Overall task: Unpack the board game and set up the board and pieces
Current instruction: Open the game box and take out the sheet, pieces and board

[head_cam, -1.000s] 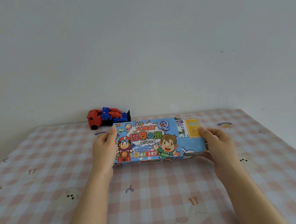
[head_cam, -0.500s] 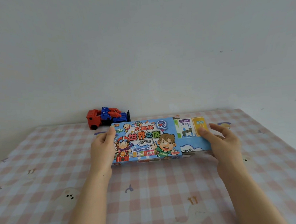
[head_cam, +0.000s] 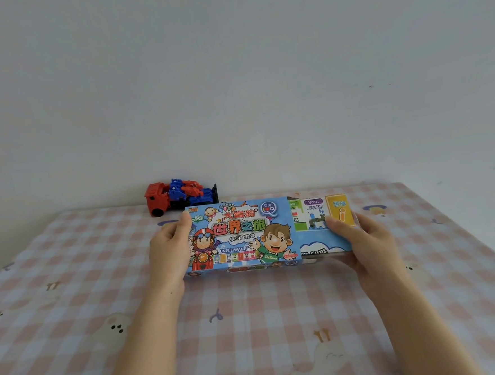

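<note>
The game box [head_cam: 238, 235] is lying lengthwise near the middle of the bench [head_cam: 71, 287], which is wearing a pink checked cloth with small animal prints. The left hand [head_cam: 168, 251] is gripping the box's left end, thumb lying across the top edge and fingers wrapping behind. A printed insert [head_cam: 319, 220] is sticking out of the box's right end, showing green, white and yellow panels with upside-down lettering; it may be the folded board, though the view is too soft to be sure. The right hand [head_cam: 367, 240] is holding this insert's outer end, thumb pressing on top beside the yellow panel and fingers curling underneath. Whether the box's underside is touching the cloth is hard to tell. Behind the box, a red and blue toy truck [head_cam: 179, 195] is sitting at the bench's far edge, against the pale wall [head_cam: 232, 71].
</note>
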`<state>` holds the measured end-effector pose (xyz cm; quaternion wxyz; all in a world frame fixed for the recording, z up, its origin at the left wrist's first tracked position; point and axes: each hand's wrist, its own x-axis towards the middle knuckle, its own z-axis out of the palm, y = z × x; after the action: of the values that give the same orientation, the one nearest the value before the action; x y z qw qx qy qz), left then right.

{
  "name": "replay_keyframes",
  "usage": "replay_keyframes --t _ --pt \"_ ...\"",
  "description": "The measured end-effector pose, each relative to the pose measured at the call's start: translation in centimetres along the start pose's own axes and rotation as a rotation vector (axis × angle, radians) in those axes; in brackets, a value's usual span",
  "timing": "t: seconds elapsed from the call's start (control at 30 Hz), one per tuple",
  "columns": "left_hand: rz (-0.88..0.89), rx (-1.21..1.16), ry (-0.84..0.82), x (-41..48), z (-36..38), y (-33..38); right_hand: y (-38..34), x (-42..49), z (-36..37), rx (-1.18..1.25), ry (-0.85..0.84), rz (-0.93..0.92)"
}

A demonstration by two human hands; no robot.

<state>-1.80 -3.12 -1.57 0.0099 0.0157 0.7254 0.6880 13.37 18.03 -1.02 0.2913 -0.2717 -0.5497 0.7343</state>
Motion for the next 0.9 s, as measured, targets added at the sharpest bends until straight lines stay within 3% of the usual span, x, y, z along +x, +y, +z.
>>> replay_keyframes --t 0.27,0.9 --pt "0.020 0.015 0.046 -0.1 -0.8 0.1 -0.5 -0.1 -0.5 0.041 0.060 -0.027" --pt "-0.025 -0.168 0.394 1.1 -3.1 0.0 -0.9 0.8 -2.3 0.156 0.285 -0.027"
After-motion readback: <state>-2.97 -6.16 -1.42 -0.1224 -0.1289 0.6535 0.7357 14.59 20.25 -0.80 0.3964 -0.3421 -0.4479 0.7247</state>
